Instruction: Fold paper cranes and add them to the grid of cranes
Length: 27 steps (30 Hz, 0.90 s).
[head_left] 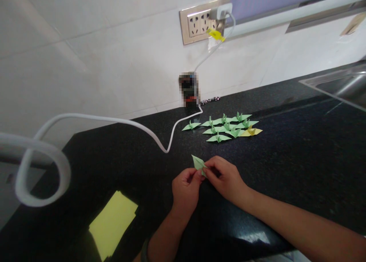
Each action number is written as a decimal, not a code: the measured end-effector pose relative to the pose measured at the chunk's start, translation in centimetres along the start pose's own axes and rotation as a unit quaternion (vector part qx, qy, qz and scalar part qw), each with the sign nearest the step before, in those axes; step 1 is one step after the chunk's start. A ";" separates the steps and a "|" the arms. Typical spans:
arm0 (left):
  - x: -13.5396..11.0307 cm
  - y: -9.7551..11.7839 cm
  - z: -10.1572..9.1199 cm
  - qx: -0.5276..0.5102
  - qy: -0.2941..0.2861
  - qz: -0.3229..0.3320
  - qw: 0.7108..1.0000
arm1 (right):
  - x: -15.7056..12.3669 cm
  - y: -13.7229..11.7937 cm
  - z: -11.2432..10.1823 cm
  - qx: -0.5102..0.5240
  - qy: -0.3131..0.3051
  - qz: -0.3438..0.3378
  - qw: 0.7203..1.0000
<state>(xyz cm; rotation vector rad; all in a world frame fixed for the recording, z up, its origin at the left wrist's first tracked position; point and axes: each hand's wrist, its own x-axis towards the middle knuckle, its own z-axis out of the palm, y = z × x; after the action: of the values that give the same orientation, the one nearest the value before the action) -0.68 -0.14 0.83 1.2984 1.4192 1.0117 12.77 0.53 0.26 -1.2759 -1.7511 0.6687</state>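
A piece of pale green paper (198, 162), folded into a narrow pointed diamond, is held up over the dark counter. My left hand (187, 186) pinches its lower end between thumb and fingers. From the right, my right hand (225, 176) grips its lower right edge, close against the left fingertips. The lower part of the fold is hidden by my fingers. Beyond my hands, several green paper cranes (219, 138) stand in a cluster with spread wings. One yellow paper crane (252, 131) sits at the cluster's right end.
A stack of yellow paper sheets (114, 224) lies at the lower left. A white cable (134, 123) loops across the left side and runs up to a charger (221, 12) in the wall socket (197, 26). A metal sink (337, 83) is set in the counter (300, 151) at far right.
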 end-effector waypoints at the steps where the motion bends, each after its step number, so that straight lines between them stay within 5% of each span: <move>1: 0.0 0.0 0.0 -0.002 0.003 0.001 1.000 | 0.0 0.1 0.1 0.028 -0.003 0.040 0.999; 5: 0.0 0.1 -0.1 -0.003 0.009 0.007 1.000 | 0.0 0.5 0.5 0.127 -0.029 0.125 0.984; 15: 0.4 -0.1 -0.2 -0.091 0.014 -0.034 0.995 | -0.1 0.5 0.4 0.214 -0.094 0.145 0.961; 27: 0.3 0.2 -0.3 -0.086 -0.004 -0.026 0.996 | 0.2 0.1 -0.1 0.089 -0.031 0.065 0.993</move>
<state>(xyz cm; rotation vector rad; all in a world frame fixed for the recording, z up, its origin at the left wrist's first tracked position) -0.92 0.18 1.01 1.1338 1.3220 1.0692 12.85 0.73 0.33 -1.2651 -1.6262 0.9271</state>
